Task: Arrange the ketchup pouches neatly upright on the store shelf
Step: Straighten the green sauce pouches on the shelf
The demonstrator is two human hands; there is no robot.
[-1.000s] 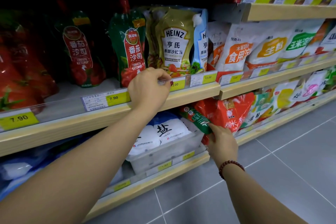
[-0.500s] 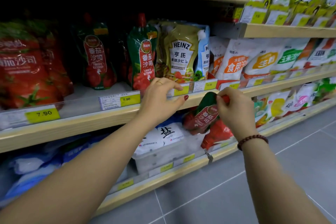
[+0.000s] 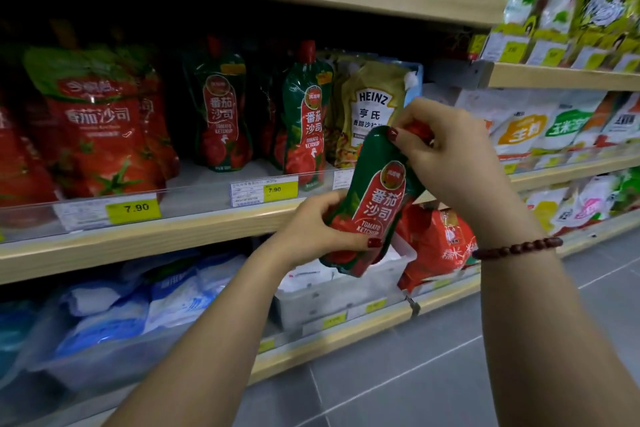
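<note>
Wooden store shelf (image 3: 173,236) fronted by a clear rail fills the view, and the held ketchup pouch (image 3: 374,198) is kept in the air in front of its edge, not on it, with its top tilted slightly to the right. Its lower half is gripped by the left hand (image 3: 311,229), fingers curled behind and thumb laid across the front. Its top is pinched by the right hand (image 3: 450,163) at the red cap, which is partly hidden by the fingers. A bead bracelet (image 3: 516,248) is worn on the right wrist.

Half a second ago the pouch was held lower by the right hand alone, while the left hand rested on the rail; it has since been raised and taken in both hands.

Two matching green pouches (image 3: 221,114) (image 3: 304,121) are seen standing upright on the shelf; any behind them are too dark to count. One Heinz pouch (image 3: 372,114) stands just right of them. Two yellow 7.90 tags (image 3: 133,208) (image 3: 277,189) are fixed to the rail.
</note>
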